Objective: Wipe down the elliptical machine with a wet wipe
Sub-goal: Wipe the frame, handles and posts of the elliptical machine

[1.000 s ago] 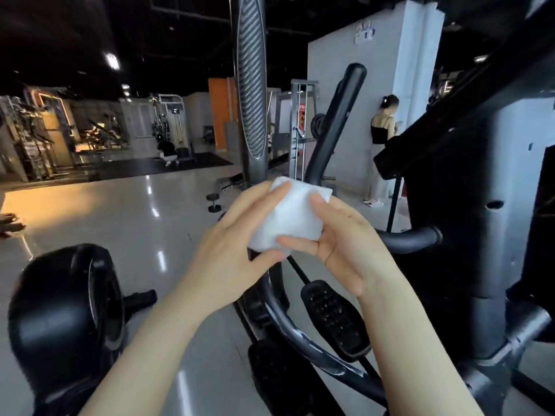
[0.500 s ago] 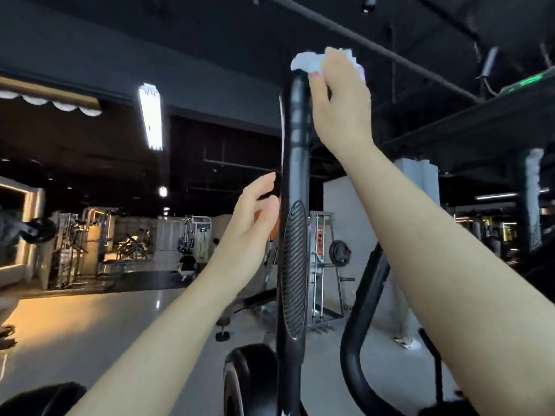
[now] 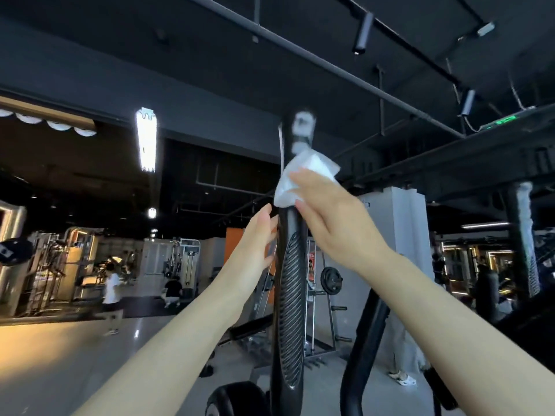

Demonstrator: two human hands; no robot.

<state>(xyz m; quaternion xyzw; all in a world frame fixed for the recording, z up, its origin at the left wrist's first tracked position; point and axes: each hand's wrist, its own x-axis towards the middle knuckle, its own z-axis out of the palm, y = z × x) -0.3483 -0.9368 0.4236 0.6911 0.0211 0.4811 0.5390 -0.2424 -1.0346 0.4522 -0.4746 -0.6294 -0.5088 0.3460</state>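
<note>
The elliptical's tall black handlebar [image 3: 290,295] rises up the middle of the head view, with a ribbed grip panel on its front. My right hand [image 3: 333,223] presses a white wet wipe [image 3: 303,178] against the upper part of the bar, below its tip. The wipe folds around the bar above my fingers. My left hand [image 3: 255,241] is raised just left of the bar with straight fingers, its fingertips close to or touching the bar's side and holding nothing. A second curved black bar [image 3: 363,343] of the machine stands lower right.
A black flywheel housing [image 3: 237,399] sits at the bottom centre. Behind are weight racks, a white pillar [image 3: 396,235], and people on the gym floor at left [image 3: 112,295]. Dark ceiling pipes run overhead. A dark machine frame fills the right edge.
My right hand has slid the wipe down from the bar's tip to below it. My left hand has stayed raised beside the bar, now closer to it. The view lifted from the pedals.
</note>
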